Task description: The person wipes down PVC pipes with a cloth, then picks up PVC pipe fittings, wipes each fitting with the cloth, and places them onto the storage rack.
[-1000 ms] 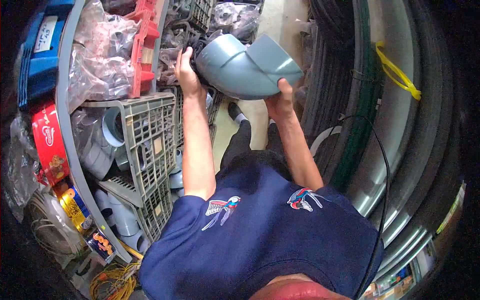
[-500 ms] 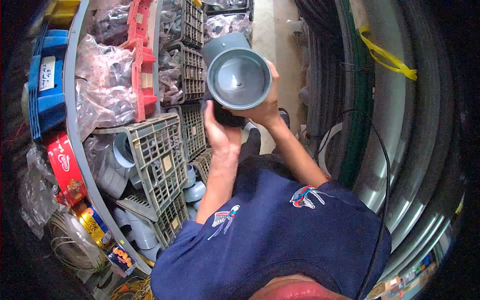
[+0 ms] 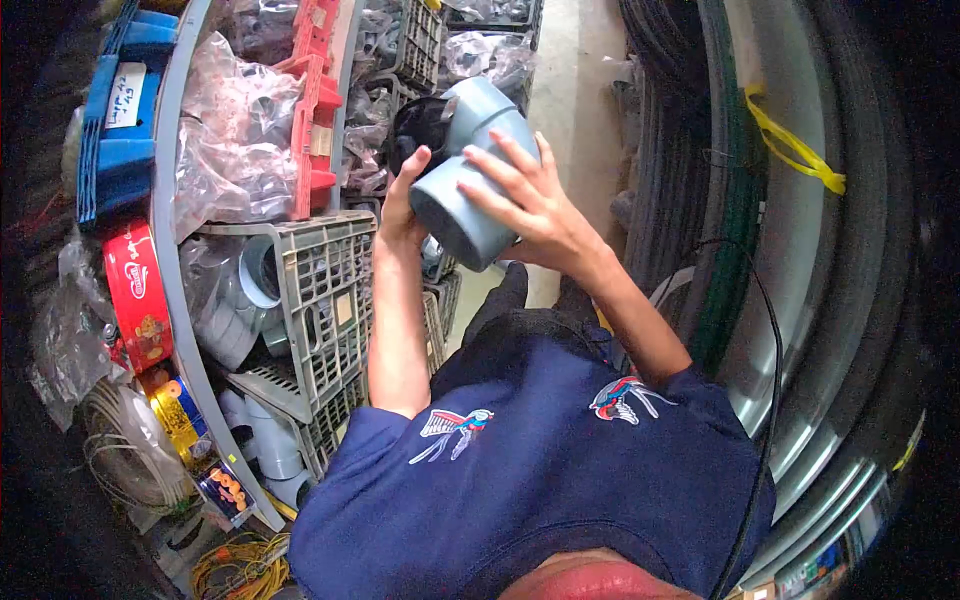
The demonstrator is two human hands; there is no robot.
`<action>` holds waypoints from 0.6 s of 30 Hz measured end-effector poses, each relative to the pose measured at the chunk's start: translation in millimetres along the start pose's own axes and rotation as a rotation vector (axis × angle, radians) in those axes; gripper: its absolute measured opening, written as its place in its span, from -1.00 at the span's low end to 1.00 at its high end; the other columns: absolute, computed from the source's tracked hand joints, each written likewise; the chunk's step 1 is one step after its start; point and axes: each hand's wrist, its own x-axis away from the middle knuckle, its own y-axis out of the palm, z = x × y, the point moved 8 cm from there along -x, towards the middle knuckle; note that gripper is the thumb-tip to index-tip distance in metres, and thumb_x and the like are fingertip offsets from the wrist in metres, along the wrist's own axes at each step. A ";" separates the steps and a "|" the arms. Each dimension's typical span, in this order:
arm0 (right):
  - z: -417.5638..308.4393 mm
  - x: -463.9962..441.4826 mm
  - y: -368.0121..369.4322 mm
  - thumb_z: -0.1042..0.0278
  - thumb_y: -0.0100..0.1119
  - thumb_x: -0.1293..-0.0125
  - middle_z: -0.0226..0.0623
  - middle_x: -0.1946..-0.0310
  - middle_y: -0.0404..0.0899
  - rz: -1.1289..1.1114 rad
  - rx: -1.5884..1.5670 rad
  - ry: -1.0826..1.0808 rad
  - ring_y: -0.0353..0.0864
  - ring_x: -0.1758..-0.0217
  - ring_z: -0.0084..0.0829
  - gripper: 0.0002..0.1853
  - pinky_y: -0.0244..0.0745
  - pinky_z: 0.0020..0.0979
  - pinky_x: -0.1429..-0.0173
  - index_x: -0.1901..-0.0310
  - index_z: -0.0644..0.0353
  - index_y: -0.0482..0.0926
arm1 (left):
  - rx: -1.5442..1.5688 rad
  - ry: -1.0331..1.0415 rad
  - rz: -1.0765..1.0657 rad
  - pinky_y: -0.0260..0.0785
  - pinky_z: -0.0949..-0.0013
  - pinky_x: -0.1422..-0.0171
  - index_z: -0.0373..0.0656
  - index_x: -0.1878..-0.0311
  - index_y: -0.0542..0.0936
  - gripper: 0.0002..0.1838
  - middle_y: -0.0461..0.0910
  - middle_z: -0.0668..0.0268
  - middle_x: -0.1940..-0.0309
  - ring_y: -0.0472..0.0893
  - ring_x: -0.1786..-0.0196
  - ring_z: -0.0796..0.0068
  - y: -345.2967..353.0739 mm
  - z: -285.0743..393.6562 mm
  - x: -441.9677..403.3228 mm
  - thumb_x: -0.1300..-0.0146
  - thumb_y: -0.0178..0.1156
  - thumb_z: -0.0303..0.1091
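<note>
Grip: the grey pipe fitting (image 3: 480, 125) is pinched by the right hand (image 3: 545, 215), fingers fanned across its near side, tips pressed to the wall. By the left hand (image 3: 403, 205) the other side is flanked, thumb raised beside the lower mouth; its fingers are hidden, so how firmly it is closed cannot be told. Between left hand and fitting a black part (image 3: 420, 125) is seen; whether it is held or lies behind is unclear.

Progress, as judged: fitting picked up and being handled in mid-air over the aisle (image 3: 585, 120); not yet set down.

Look: bent, smooth, blue-grey plastic, raised collar near the upper end, tilted, lower mouth dark and turned toward the wearer. No damage can be made out.

Outward: on the left, similar grey fittings (image 3: 262, 275) are kept in a slatted crate (image 3: 340, 260), below red bins (image 3: 318, 150) where bagged parts (image 3: 235, 130) are stored. A labelled blue bin (image 3: 115, 150) is seen farther left. On the right, long dark pipes (image 3: 670, 180) are stacked, a yellow strap (image 3: 800, 150) hung beside them.
</note>
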 end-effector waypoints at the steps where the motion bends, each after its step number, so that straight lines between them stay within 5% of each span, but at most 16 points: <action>1: -14.0 -5.5 -2.6 0.15 0.80 0.43 -0.10 -0.63 0.30 -0.072 -0.010 -0.054 0.09 -0.75 0.17 0.25 -0.10 0.48 -0.67 -0.52 -0.08 0.47 | 0.018 0.016 -0.024 0.57 -0.05 -0.38 -0.26 -0.52 0.44 -0.16 0.63 -0.06 -0.33 0.71 -0.26 0.00 -1.8 -5.3 5.2 -0.42 0.27 0.23; 2: -26.6 -8.2 -2.3 0.14 0.81 0.44 0.00 -0.63 0.29 -0.143 -0.020 -0.112 0.06 -0.76 0.20 0.29 -0.14 0.46 -0.69 -0.55 -0.03 0.44 | 0.034 0.035 -0.050 0.53 -0.10 -0.41 -0.27 -0.49 0.48 -0.14 0.63 -0.05 -0.34 0.69 -0.27 -0.04 -6.7 -12.6 7.5 -0.44 0.19 0.31; 3: -31.1 -10.1 -12.5 -0.01 0.85 0.34 0.02 -0.66 0.23 -0.042 -0.173 -0.107 0.00 -0.78 0.18 0.25 -0.21 0.44 -0.71 -0.54 -0.03 0.44 | 0.375 -0.042 -0.151 0.46 -0.15 -0.49 -0.23 -0.53 0.45 -0.13 0.59 -0.08 -0.38 0.66 -0.31 -0.09 -0.5 -25.7 6.8 -0.44 0.15 0.32; 5: 3.6 2.7 -26.0 -0.41 0.73 0.12 0.08 -0.68 0.12 0.463 -0.657 -0.023 0.02 -0.77 0.07 0.35 -0.08 0.37 -0.70 -0.63 0.07 0.21 | 0.493 0.060 -0.290 0.42 -0.16 -0.54 -0.20 -0.56 0.41 -0.15 0.55 -0.04 -0.43 0.62 -0.36 -0.10 -7.2 -42.6 3.9 -0.40 0.27 0.18; 7: 46.7 22.8 -12.2 -0.48 0.50 -0.14 0.09 -0.64 0.17 0.735 -0.872 0.650 0.16 -0.71 0.02 0.25 0.05 0.25 -0.70 -0.64 0.17 0.12 | 0.527 0.118 -0.321 0.39 -0.18 -0.57 -0.20 -0.57 0.40 -0.16 0.55 -0.04 -0.43 0.60 -0.39 -0.10 -15.9 -48.5 3.4 -0.36 0.37 0.06; 8: 63.2 35.6 20.5 -0.50 0.24 -0.36 0.04 -0.54 0.32 0.546 -1.099 0.772 0.36 -0.59 -0.04 0.07 0.24 0.11 -0.66 -0.61 0.21 0.19 | 0.524 0.076 -0.198 0.44 -0.15 -0.52 -0.20 -0.54 0.43 -0.21 0.59 0.00 -0.39 0.64 -0.34 -0.04 -16.3 -51.6 6.5 -0.37 0.39 0.01; 9: 62.4 47.8 42.9 -0.47 0.20 -0.40 0.02 -0.49 0.39 0.420 -1.344 0.860 0.43 -0.54 -0.06 0.03 0.32 0.04 -0.62 -0.59 0.24 0.21 | 0.521 0.022 -0.074 0.50 -0.11 -0.47 -0.21 -0.50 0.47 -0.26 0.63 0.04 -0.35 0.67 -0.30 0.02 -19.2 -61.2 11.7 -0.37 0.40 -0.04; 10: 58.7 58.8 61.4 -0.45 0.16 -0.43 0.01 -0.44 0.45 0.292 -1.583 0.933 0.49 -0.48 -0.09 0.00 0.40 -0.03 -0.58 -0.58 0.26 0.23 | 0.189 0.044 0.098 0.57 0.01 -0.38 -0.20 -0.43 0.55 -0.41 0.69 0.14 -0.25 0.71 -0.22 0.17 -45.9 -56.1 0.6 -0.41 0.37 -0.17; 12: 65.8 65.7 67.7 -0.45 0.14 -0.43 0.00 -0.41 0.48 0.348 -1.615 0.977 0.53 -0.45 -0.10 -0.01 0.45 -0.03 -0.54 -0.57 0.28 0.25 | -0.054 0.186 -0.112 0.60 0.17 -0.28 -0.18 -0.42 0.56 -0.46 0.71 0.23 -0.20 0.72 -0.17 0.29 13.9 -0.8 4.5 -0.44 0.36 -0.22; 17: 76.7 64.7 65.3 -0.22 0.29 -0.36 0.01 -0.35 0.46 0.423 -1.618 0.907 0.58 -0.35 -0.10 -0.05 0.58 -0.05 -0.42 -0.55 0.29 0.20 | -0.520 0.241 0.084 0.50 0.41 0.02 -0.08 -0.38 0.66 -0.48 0.68 0.40 0.07 0.63 0.09 0.58 48.8 46.2 -5.7 -0.45 0.31 -0.06; 18: 77.7 63.9 64.6 -0.22 0.29 -0.36 0.01 -0.35 0.46 0.427 -1.623 0.905 0.58 -0.35 -0.10 -0.05 0.58 -0.05 -0.42 -0.55 0.29 0.20 | -0.673 0.410 0.123 0.49 0.44 0.04 -0.12 -0.35 0.67 -0.46 0.68 0.41 0.14 0.61 0.14 0.60 62.0 63.4 -5.5 -0.45 0.31 0.00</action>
